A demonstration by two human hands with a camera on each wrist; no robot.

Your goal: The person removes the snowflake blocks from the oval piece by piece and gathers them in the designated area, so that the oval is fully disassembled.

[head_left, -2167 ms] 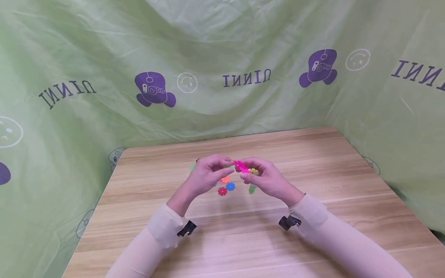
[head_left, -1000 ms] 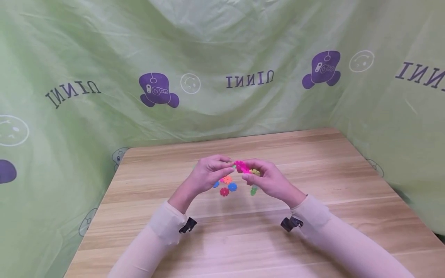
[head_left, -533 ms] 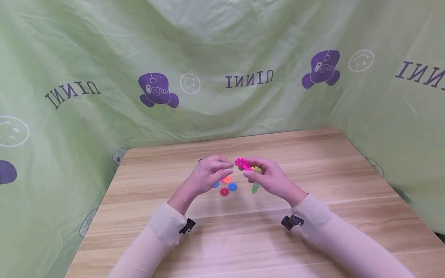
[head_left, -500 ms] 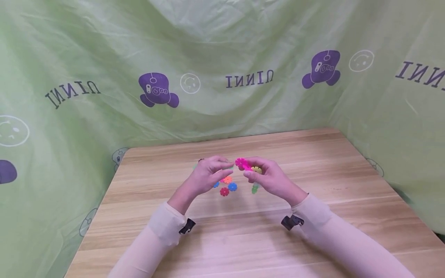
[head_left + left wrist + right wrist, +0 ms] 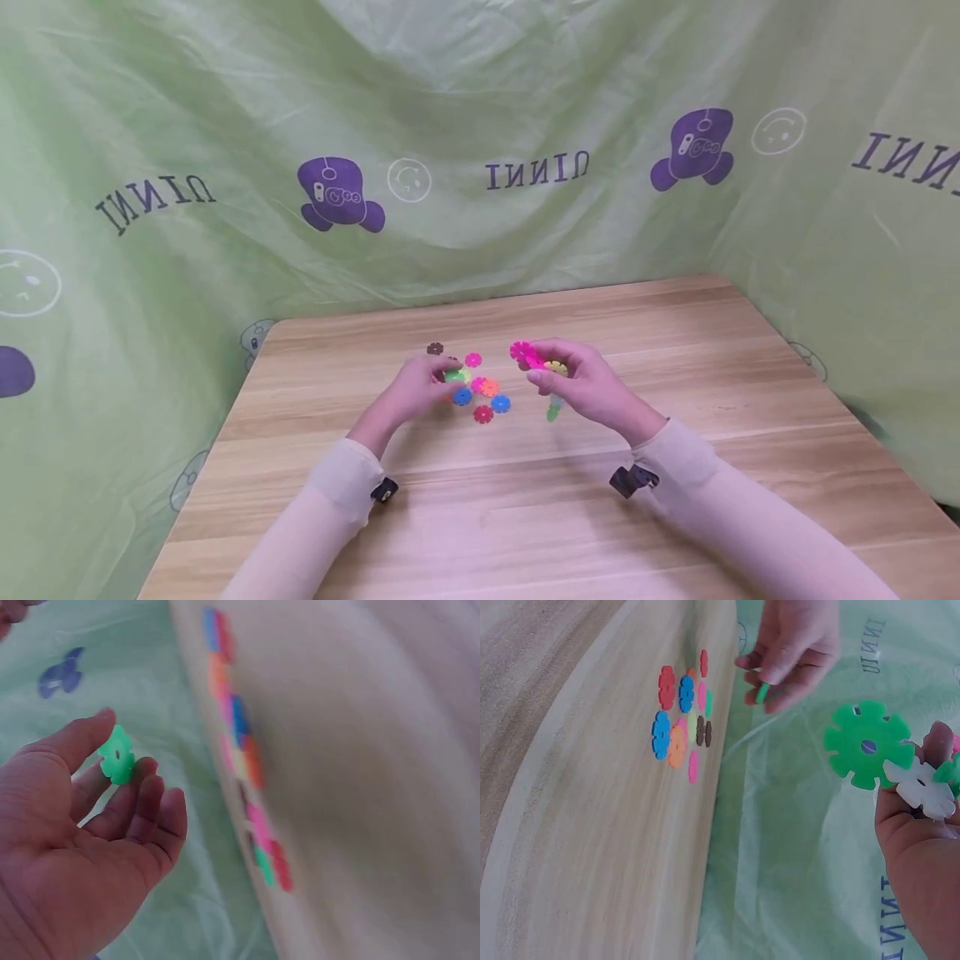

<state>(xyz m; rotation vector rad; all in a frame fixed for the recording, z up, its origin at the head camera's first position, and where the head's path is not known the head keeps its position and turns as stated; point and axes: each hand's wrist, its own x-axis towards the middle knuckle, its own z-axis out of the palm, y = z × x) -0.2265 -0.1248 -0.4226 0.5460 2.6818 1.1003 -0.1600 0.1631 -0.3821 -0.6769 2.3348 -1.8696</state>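
- Since half a second ago, the left hand (image 5: 411, 388) has drawn away from the chain (image 5: 522, 352), toward the person's left; the right hand (image 5: 587, 385) is in nearly the same spot.
- Left hand: raised above the counter (image 5: 675, 333), thumb and fingers pinching a green disc (image 5: 120, 771).
- Right hand: raised too, thumb and fingers clamped on the chain, its pink end pointing toward the left hand.
- Between the hands, lying on the counter: a red disc (image 5: 483, 414), a blue disc (image 5: 500, 404) and an orange disc (image 5: 490, 387).
- Beyond the left hand: a brown disc (image 5: 435, 348).
- Farther back: hanging cloth (image 5: 480, 83).
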